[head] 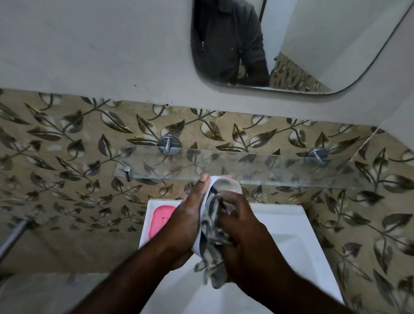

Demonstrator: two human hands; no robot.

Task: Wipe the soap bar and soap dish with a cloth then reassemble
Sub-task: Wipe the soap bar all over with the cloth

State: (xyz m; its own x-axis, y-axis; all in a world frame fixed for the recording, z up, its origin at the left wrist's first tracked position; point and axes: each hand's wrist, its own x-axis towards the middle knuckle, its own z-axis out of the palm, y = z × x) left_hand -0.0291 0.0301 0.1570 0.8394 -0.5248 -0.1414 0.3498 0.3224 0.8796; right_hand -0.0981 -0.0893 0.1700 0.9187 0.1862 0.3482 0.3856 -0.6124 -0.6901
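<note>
My left hand (186, 217) grips a white oval soap dish (232, 185) and holds it tilted on edge above the sink. A grey and white patterned cloth (213, 233) fills the hollow of the dish, and my right hand (240, 229) grips the cloth there. One end of the cloth hangs down between my wrists. The pink soap bar (161, 220) lies on the sink's back left ledge, partly hidden behind my left hand.
The white sink (293, 231) sits below my hands. A glass shelf (272, 169) on chrome pegs juts from the leaf-patterned tiles just beyond the dish. A mirror (301, 42) hangs above. A chrome bar (6, 245) sticks out at the left.
</note>
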